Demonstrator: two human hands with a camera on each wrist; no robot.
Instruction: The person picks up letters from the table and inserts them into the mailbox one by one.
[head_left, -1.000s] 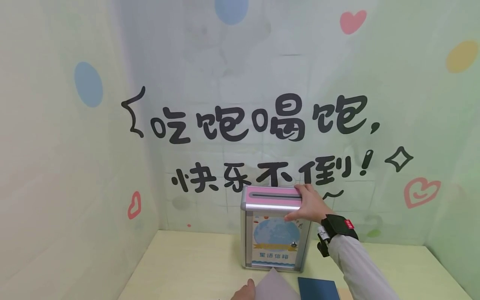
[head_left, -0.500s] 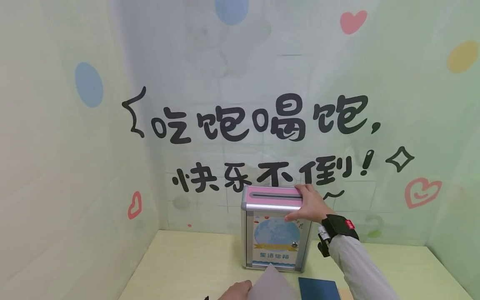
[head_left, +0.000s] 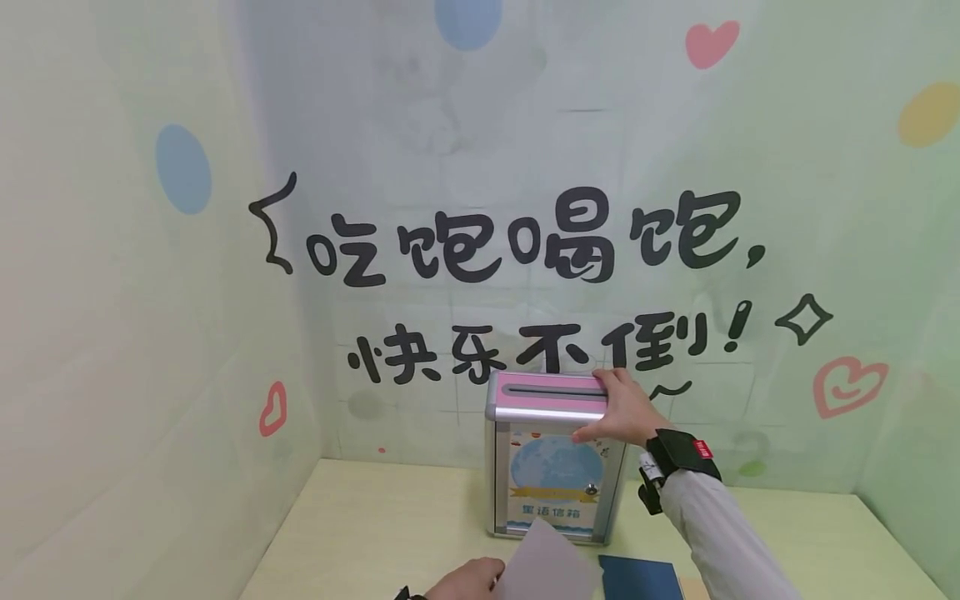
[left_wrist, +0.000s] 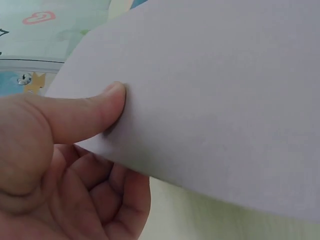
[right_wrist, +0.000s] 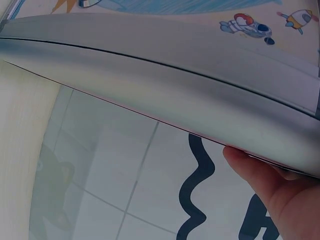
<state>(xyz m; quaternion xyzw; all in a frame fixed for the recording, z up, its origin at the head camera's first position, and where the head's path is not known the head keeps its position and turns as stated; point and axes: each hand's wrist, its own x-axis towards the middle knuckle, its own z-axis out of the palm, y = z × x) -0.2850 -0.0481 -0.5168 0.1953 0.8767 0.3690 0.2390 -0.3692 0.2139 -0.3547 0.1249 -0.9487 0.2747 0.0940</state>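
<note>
A small metal letter box [head_left: 551, 467] with a pink slotted top [head_left: 547, 392] stands on the pale table [head_left: 375, 533] against the back wall. My right hand [head_left: 622, 410] grips the box's top right corner, thumb on the front edge and fingers over the top; the right wrist view has a fingertip [right_wrist: 260, 180] under the silver rim [right_wrist: 165, 75]. At the bottom of the head view my left hand [head_left: 468, 577] pinches a grey-white sheet of paper [head_left: 543, 562], held up in front of the box. The left wrist view shows the thumb [left_wrist: 85, 112] pressed on the paper [left_wrist: 215, 95].
A dark blue book [head_left: 639, 579] lies flat on the table right of the paper, in front of the box. Painted walls with black lettering, hearts and dots close in the table at the back and both sides.
My left hand has shifted slightly left and up, and the paper's upper corner has risen a little toward the box. The right hand stays on the box top.
</note>
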